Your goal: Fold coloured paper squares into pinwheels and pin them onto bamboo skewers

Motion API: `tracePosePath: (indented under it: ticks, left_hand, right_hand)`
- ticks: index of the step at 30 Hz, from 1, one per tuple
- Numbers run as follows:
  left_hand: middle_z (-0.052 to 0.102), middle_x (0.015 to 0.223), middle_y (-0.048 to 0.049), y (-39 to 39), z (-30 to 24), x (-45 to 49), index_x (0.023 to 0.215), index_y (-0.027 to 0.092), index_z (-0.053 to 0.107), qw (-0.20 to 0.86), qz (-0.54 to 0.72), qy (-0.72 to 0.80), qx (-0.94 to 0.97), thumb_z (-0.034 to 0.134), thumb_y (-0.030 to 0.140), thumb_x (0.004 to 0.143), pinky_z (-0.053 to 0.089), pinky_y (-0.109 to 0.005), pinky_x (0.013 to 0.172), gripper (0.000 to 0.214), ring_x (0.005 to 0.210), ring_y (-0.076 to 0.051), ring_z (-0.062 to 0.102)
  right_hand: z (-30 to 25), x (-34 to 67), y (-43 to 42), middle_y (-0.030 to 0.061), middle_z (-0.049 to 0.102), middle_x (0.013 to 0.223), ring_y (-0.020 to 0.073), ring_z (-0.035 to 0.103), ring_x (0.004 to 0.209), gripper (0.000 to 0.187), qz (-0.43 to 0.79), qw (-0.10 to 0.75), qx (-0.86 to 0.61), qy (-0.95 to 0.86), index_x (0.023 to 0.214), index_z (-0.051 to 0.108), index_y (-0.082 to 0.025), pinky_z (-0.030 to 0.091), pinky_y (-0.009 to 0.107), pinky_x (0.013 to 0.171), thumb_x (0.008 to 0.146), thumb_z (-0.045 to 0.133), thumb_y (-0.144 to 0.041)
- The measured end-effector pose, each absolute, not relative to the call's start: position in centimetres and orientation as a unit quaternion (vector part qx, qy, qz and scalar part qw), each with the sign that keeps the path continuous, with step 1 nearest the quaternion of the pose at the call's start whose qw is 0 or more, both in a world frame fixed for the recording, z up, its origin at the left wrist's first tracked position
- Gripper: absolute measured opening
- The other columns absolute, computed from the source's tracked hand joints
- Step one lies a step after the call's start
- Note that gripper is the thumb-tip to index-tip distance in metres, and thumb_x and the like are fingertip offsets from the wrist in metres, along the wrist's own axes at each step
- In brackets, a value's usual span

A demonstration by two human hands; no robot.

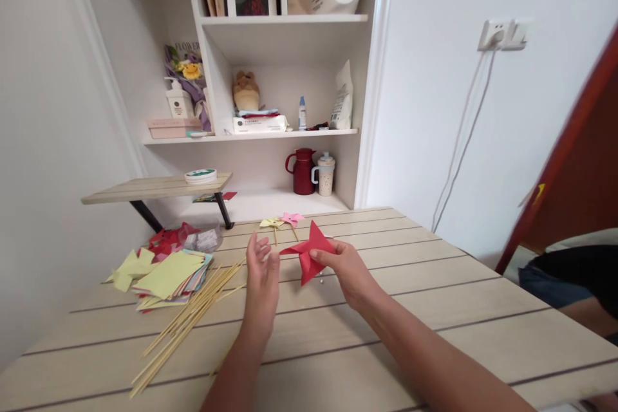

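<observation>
Between thumb and fingers, my right hand [340, 261] grips a red paper pinwheel [309, 252] above the table. My left hand [262, 264] is just left of the pinwheel, apart from it, with its fingers raised and spread and nothing in them. A few tiny pale beads [321, 280] lie on the tabletop beneath the pinwheel. Behind my hands rest a yellow pinwheel [271, 223] and a pink pinwheel [292, 219], each on a stick. Several thin wooden sticks [193, 315] lie in a loose bundle left of my left hand.
A stack of coloured paper [168, 275] lies at the left, beside red folded paper [171, 238] and a clear plastic box [203, 238]. A small raised shelf [149, 190] stands behind them. At the back are a dark red jug [304, 172] and a cup [326, 175].
</observation>
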State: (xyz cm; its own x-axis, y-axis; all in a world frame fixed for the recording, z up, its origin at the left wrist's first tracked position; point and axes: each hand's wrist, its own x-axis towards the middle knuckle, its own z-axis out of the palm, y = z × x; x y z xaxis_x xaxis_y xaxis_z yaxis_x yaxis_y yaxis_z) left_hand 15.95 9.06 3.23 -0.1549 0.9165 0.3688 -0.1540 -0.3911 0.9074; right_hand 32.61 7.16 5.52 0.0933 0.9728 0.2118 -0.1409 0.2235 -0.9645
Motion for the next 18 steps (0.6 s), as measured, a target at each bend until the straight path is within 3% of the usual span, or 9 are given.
tracePosePath:
  ticks: [3, 5, 9, 18]
  left_hand:
    - [0.06, 0.133, -0.0142, 9.1, 2.9, 16.3, 0.133, 0.024, 0.056, 0.517, 0.601, 0.344, 0.504, 0.056, 0.068, 0.084, 0.036, -0.043, 0.108, 0.066, 0.127, -0.029, 0.052]
    - [0.064, 0.128, -0.0153, 8.8, 2.9, 16.8, 0.122, 0.021, 0.064, 0.556, 0.568, 0.302, 0.527, 0.065, 0.066, 0.078, 0.037, -0.045, 0.108, 0.063, 0.125, -0.031, 0.054]
    - [0.067, 0.125, -0.0138, 8.0, 3.4, 17.7, 0.114, 0.02, 0.068, 0.566, 0.563, 0.298, 0.523, 0.086, 0.046, 0.065, 0.043, -0.04, 0.102, 0.058, 0.121, -0.029, 0.059]
    - [0.077, 0.093, -0.0112, 8.3, 3.5, 17.0, 0.089, 0.012, 0.075, 0.578, 0.557, 0.347, 0.485, 0.084, 0.036, 0.067, 0.05, -0.033, 0.083, 0.033, 0.086, -0.022, 0.069]
  right_hand:
    - [5.2, 32.6, 7.6, 0.0029, 0.071, 0.072, 0.0168, 0.057, 0.067, 0.024, 0.49, 0.637, -0.396, -0.444, 0.077, 0.075, -0.015, 0.043, 0.03, 0.07, 0.065, 0.079, -0.035]
    - [5.0, 32.5, 7.8, 0.0034, 0.072, 0.072, 0.0166, 0.057, 0.067, 0.026, 0.489, 0.646, -0.392, -0.435, 0.077, 0.076, -0.014, 0.042, 0.03, 0.069, 0.063, 0.081, -0.035]
    - [4.9, 32.0, 7.6, 0.0041, 0.073, 0.073, 0.0164, 0.057, 0.067, 0.023, 0.479, 0.643, -0.401, -0.443, 0.077, 0.077, -0.014, 0.042, 0.029, 0.068, 0.063, 0.08, -0.032]
    - [5.0, 31.6, 6.9, 0.0036, 0.071, 0.072, 0.016, 0.056, 0.068, 0.018, 0.496, 0.617, -0.401, -0.46, 0.077, 0.078, -0.016, 0.042, 0.03, 0.067, 0.066, 0.078, -0.03]
